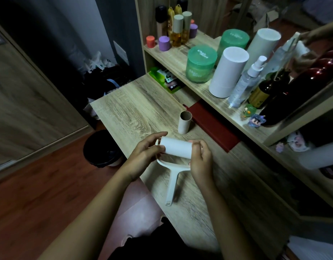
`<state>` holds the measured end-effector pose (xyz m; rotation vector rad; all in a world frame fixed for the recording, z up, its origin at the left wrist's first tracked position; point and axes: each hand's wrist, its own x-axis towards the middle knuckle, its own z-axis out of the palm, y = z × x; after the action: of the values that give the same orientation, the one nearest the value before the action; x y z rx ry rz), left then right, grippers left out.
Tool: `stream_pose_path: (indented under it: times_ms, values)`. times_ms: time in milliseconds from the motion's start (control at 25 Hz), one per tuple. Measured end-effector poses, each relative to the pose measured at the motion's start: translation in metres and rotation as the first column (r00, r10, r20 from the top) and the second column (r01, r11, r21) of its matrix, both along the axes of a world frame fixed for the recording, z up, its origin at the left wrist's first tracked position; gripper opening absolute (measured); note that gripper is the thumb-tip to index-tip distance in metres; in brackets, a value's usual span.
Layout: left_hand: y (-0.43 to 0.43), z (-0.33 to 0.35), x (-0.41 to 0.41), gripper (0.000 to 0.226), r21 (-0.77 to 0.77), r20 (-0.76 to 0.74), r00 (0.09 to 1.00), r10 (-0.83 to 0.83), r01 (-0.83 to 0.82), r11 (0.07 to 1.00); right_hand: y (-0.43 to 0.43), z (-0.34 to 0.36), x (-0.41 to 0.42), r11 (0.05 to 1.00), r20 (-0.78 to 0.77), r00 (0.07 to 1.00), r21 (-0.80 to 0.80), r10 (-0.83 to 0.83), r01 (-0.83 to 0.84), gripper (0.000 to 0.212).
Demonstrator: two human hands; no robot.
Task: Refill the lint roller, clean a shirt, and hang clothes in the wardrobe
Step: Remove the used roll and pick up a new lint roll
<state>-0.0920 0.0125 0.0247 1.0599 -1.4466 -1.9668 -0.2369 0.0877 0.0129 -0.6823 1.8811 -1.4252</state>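
Observation:
A white refill roll (176,147) lies crosswise inside the forked head of a white lint roller (171,182), whose handle points toward me over the wooden desk (128,111). My left hand (146,150) grips the roll's left end and the frame there. My right hand (200,158) holds the roll's right end, covering that side of the frame. An empty brown cardboard core (184,122) stands upright on the desk just beyond my hands. No shirt or wardrobe clothes are in sight.
A dark red flat case (214,126) lies right of the core under the shelf. The shelf (180,59) holds green jars, white cylinders, bottles and small figures. A black bin (101,149) stands on the floor left of the desk, with bags behind it.

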Motion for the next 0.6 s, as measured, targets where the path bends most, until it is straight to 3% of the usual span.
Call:
stream_pose_path:
  times_ms: [240, 600]
  values:
    - [0.010, -0.005, -0.002, 0.035, -0.268, 0.079, 0.988, 0.133, -0.107, 0.958, -0.001, 0.001, 0.008, 0.999, -0.014, 0.999, -0.003, -0.039, 0.039, 0.027]
    - [0.012, -0.010, -0.007, 0.027, -0.277, 0.074, 0.975, 0.211, -0.183, 0.943, 0.004, -0.002, 0.011, 1.000, 0.003, 1.000, -0.002, -0.010, 0.010, 0.027]
